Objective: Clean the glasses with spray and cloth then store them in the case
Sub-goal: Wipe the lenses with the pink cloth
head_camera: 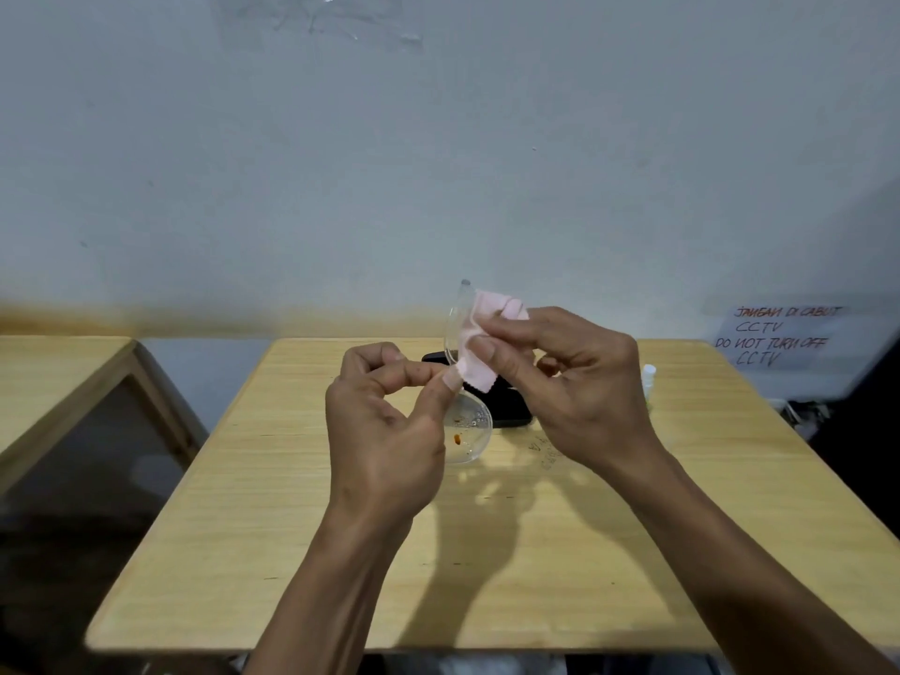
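Our left hand (389, 431) pinches the clear glasses (465, 421); at 2 o'clock, our right hand (579, 387) fingers (thumb included) pinch the pink cloth (479, 333) on one lens.

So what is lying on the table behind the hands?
A black case, mostly covered by the hands and glasses; whether it is open cannot be seen. A small white bottle stands to its right.

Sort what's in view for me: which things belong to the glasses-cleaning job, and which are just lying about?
Job:
glasses, pinched by left hand
pink cloth, in right hand, on the upper lens
black case on the table
white bottle, probably the spray

Lying about:
handwritten CCTV sign
side table at left
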